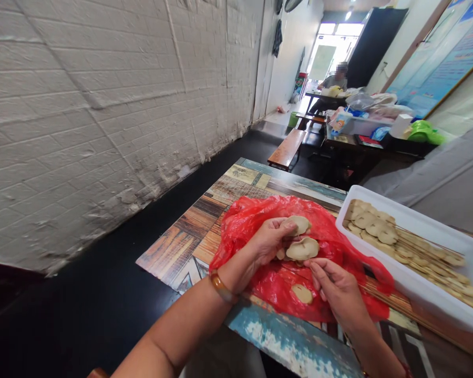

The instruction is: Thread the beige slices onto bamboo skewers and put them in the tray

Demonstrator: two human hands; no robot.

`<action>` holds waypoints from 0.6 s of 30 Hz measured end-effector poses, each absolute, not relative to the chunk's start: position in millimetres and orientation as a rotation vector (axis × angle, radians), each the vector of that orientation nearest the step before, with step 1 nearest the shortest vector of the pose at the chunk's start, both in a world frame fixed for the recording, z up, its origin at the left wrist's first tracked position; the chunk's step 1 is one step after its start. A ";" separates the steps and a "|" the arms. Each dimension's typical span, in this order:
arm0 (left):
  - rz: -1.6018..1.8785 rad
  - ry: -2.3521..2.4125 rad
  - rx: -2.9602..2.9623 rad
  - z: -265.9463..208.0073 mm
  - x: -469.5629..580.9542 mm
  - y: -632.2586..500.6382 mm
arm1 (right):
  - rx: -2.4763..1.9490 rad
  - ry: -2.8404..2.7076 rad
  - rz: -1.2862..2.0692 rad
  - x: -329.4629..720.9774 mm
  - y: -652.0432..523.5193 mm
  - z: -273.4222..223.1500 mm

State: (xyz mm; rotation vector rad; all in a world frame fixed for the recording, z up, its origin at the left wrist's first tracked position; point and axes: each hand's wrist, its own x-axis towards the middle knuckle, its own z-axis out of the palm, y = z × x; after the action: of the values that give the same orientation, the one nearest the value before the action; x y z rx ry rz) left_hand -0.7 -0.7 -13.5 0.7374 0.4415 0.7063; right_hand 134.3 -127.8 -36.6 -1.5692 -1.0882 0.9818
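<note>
Over a red plastic bag (pixel 236 226) on the table, my left hand (pixel 270 239) pinches a beige, round, thin slice (pixel 299 224) between thumb and fingers. Just below it is another beige slice (pixel 303 249) with a wavy edge, close to both hands. My right hand (pixel 335 289) is closed in a pinch at that slice's lower edge; what lies between its fingertips is too small to make out. A single loose slice (pixel 301 294) rests on the bag below the hands. Thin wooden sticks (pixel 410 315) lie beside my right wrist.
At the right, a white plastic tub (pixel 429 210) holds several skewers threaded with beige slices (pixel 372 220). The patterned table (pixel 181 252) ends near a white brick-patterned wall (pixel 102 105). Beyond stand a wooden bench (pixel 287 147), a cluttered table (pixel 358 140) and a seated person (pixel 335 81).
</note>
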 end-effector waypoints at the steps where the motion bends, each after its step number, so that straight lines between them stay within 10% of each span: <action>1: 0.707 0.447 0.741 -13.4 -0.8 -1.1 | -1.578 -1.105 0.977 133.9 -127.9 -35.6; 18: 0.830 0.525 0.736 -14.9 0.0 2.0 | -1.757 -1.449 0.484 135.5 -131.4 -35.2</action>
State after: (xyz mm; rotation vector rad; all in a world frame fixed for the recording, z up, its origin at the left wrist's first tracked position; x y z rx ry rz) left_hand 0.0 2.0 -14.9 0.7363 0.5252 0.8297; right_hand 135.5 -131.4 -35.2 -1.7570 -1.4495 0.4844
